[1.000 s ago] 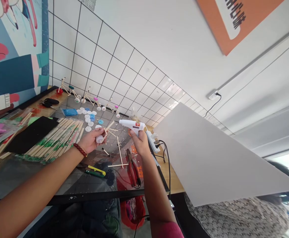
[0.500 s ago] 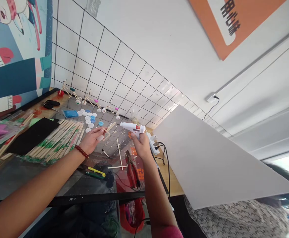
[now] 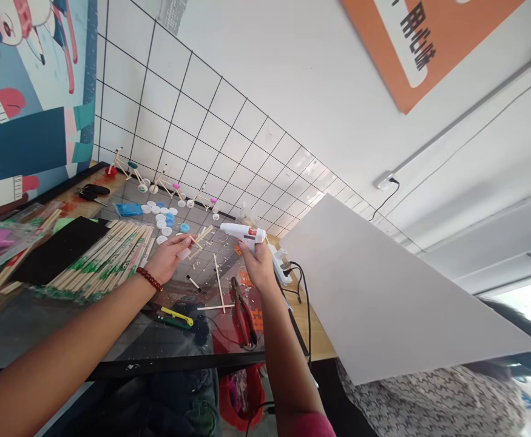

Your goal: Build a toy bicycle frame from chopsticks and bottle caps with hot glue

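Observation:
My left hand point(image 3: 169, 258), with a red bead bracelet at the wrist, pinches a small frame of joined wooden sticks point(image 3: 200, 238). A small white piece point(image 3: 184, 253) shows by its fingertips. My right hand point(image 3: 258, 262) is wrapped round the handle of a white glue gun point(image 3: 242, 233). The gun's nozzle points left, a short way from the sticks and apart from them. White and blue round caps point(image 3: 161, 223) lie just beyond my left hand. Two loose sticks point(image 3: 219, 285) lie below, between my hands.
Pliers point(image 3: 243, 312) and a yellow cutter point(image 3: 176, 315) lie near the front edge. Packed chopsticks point(image 3: 105, 258) and a black sheet point(image 3: 58, 250) are at left. Small stick models point(image 3: 158, 181) stand along the grid. A power strip point(image 3: 280, 264) and large white board point(image 3: 383, 303) are at right.
Both hands hold the same things in nearly the same places. The view has shifted very slightly.

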A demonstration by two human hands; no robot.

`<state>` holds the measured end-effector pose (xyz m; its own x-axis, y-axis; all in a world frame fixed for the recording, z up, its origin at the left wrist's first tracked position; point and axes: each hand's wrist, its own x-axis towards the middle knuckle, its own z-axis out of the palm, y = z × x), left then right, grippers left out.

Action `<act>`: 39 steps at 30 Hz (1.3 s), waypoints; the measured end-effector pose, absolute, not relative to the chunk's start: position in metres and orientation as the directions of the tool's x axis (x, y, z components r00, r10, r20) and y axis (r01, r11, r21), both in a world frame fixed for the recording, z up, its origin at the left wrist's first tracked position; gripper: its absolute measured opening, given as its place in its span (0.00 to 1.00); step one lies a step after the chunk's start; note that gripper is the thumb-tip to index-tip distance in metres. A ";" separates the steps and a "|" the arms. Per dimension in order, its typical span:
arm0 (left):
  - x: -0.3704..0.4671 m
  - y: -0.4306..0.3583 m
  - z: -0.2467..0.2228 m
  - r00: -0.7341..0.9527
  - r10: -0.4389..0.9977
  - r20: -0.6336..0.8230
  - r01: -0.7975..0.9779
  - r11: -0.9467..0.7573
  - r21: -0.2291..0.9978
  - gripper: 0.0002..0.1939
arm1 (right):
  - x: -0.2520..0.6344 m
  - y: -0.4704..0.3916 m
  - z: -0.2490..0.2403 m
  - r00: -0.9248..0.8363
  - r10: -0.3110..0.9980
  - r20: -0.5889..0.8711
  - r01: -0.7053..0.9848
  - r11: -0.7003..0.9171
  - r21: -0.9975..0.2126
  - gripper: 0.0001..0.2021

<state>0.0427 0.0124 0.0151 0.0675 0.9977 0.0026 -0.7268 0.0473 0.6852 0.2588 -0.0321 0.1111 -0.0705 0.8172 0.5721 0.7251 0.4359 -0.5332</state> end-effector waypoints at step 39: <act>0.044 0.008 0.021 0.033 0.994 -0.103 -0.710 0.096 0.697 0.14 | 0.255 -0.027 0.094 -0.060 0.874 0.481 0.472 0.450 -0.758 0.20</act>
<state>0.0438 0.0083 0.0208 0.0331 0.9941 -0.1029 -0.7104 0.0958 0.6972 0.2548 -0.0271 0.0941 -0.0598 0.8744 0.4814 0.4723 0.4497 -0.7581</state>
